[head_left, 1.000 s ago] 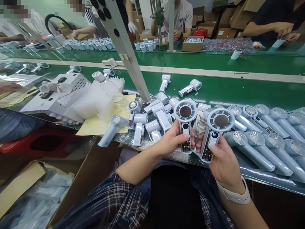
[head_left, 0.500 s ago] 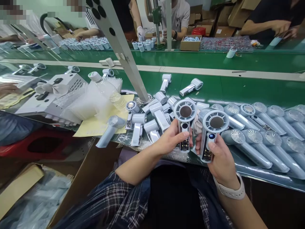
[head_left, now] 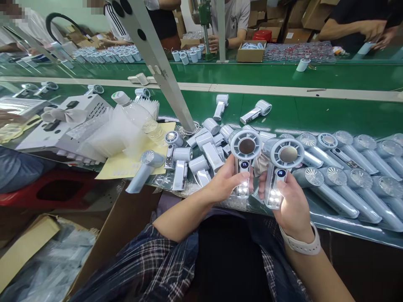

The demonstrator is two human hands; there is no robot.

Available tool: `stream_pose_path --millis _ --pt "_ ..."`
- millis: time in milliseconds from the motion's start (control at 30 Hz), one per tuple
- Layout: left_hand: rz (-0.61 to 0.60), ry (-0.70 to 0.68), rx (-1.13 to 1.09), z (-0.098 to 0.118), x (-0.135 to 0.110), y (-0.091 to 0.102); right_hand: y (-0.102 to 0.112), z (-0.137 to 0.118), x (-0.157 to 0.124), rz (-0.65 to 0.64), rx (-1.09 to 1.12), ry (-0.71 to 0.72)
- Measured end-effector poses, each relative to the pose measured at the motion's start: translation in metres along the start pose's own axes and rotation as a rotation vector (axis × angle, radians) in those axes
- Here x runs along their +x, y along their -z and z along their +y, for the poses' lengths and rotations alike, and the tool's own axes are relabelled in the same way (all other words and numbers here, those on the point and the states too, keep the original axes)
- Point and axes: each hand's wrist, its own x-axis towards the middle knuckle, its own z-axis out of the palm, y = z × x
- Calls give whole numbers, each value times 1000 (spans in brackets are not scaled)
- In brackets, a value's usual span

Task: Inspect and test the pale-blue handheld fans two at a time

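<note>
Fan (head_left: 278, 166) in right hand (head_left: 294, 205) (display (head_left: 281, 173): "20")

Gripping a lit handheld fan (head_left: 245, 165) in the left hand (head_left: 227, 180) and a second lit fan (head_left: 281, 172) in the right hand (head_left: 294, 202), between jumbled fans (head_left: 211, 154) at left and rowed fans (head_left: 334, 176) at right.

Smooth, glossy plastic fans (head_left: 244, 165); shiny green worktop (head_left: 308, 111); matt cardboard carton (head_left: 102, 243); matt plaid cloth (head_left: 151, 264).
</note>
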Motion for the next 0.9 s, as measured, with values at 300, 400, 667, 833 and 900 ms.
stream_pose_path --millis 300,400,667,833,900 --pt "-67 34 -149 -2 -6 5 9 -6 -5 -71 -52 -53" --pt "-83 9 -78 -3 -4 8 7 -7 -6 -113 -53 -44" --pt "-128 -31 -19 9 -5 4 5 -10 -3 -162 -2 -25" --pt "-94 -54 -50 -1 -4 5 8 -5 -6 -81 7 -30" --pt "-66 -51 -51 -5 -5 5 9 -4 -7 -72 -6 -26"
